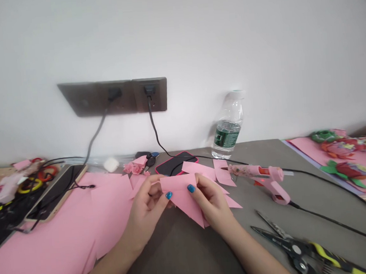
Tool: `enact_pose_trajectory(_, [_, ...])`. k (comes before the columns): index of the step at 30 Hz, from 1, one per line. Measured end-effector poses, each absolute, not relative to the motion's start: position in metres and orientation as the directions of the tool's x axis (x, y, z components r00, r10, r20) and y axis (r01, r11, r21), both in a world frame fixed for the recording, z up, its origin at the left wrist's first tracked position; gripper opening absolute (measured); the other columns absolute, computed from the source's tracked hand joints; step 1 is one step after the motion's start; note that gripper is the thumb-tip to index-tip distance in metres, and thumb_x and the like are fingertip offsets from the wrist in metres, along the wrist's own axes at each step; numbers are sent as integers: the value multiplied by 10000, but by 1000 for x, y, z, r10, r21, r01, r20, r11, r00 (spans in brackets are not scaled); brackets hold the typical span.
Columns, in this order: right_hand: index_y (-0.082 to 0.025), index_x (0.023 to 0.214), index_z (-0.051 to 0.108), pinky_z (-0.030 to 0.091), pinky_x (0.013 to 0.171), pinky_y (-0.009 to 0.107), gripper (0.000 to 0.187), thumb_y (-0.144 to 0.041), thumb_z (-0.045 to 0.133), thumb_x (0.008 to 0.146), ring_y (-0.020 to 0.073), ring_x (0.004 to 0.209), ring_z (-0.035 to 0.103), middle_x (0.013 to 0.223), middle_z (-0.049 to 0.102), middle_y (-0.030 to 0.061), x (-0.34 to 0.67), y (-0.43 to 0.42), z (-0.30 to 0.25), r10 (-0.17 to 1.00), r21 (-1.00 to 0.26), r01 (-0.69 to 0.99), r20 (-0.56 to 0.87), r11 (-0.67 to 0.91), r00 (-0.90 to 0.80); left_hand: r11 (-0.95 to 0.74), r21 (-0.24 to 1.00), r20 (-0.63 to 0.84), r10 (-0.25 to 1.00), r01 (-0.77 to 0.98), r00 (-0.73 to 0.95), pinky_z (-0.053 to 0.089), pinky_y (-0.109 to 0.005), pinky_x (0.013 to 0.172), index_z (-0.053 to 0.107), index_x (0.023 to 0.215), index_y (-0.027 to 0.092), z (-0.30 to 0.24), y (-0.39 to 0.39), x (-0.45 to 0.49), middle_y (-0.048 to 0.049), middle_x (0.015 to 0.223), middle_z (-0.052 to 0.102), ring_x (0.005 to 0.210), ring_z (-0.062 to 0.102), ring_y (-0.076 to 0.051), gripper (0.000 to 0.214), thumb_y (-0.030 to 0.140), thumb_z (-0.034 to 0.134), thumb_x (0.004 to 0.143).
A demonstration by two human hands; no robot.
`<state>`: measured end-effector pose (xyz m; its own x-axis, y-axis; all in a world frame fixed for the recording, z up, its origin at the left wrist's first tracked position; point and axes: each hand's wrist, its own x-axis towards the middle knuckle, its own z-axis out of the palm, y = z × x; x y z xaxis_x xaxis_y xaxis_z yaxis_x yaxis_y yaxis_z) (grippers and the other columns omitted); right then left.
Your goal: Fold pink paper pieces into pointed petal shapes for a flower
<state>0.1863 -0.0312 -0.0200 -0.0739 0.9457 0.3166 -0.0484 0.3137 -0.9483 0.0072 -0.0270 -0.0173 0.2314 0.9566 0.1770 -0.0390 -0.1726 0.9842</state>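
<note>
Between my two hands is a piece of pink paper (pixel 178 183), held up over the grey table. My left hand (pixel 150 209) pinches its left side, with the thumb on the front face. On the right side, my right hand (pixel 211 198) pinches it the same way. Pointed pink flaps (pixel 190 208) hang below the upper strip; whether they belong to one folded sheet or to several pieces I cannot tell. Loose cut pink papers (pixel 224 174) lie just behind my right hand. The fingers behind the paper are partly hidden.
Right of my hands lie a pink glue gun (pixel 273 180) with its cord and open scissors (pixel 296 246). A water bottle (pixel 228 129) stands by the wall. Large pink sheets (pixel 67 239) and a phone (pixel 57 191) are at left. Paper flowers (pixel 347 170) lie far right.
</note>
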Motion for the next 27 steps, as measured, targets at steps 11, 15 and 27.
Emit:
enact_pose_trajectory(11, [-205, 767, 559, 367, 587, 259, 296, -443, 618, 933, 145, 637, 440, 708, 490, -15, 183, -29, -24, 947, -958, -137, 273, 252, -169, -368, 899, 345, 929, 236, 134, 611, -184, 769, 769, 993, 242, -10, -29, 9, -16, 997, 804, 891, 760, -164, 206, 165, 728, 806])
enact_pose_trajectory(15, [-211, 803, 606, 399, 652, 280, 211, -379, 654, 921, 165, 707, 494, 746, 529, -2, 183, -29, -27, 937, -941, -178, 315, 288, -149, -330, 927, 326, 944, 177, 50, 619, -157, 700, 791, 974, 244, -7, -30, 9, -9, 1009, 813, 843, 774, -156, 217, 150, 739, 785])
enact_pose_trajectory(27, [-225, 689, 589, 446, 903, 422, 249, -331, 722, 871, 259, 1034, 565, 1078, 604, 83, 189, -26, -26, 893, -894, -1, 447, 447, 50, -458, 860, 459, 887, 227, 53, 543, -228, 635, 828, 878, 276, -8, -27, 3, -12, 776, 725, 713, 662, -148, 175, 149, 722, 824])
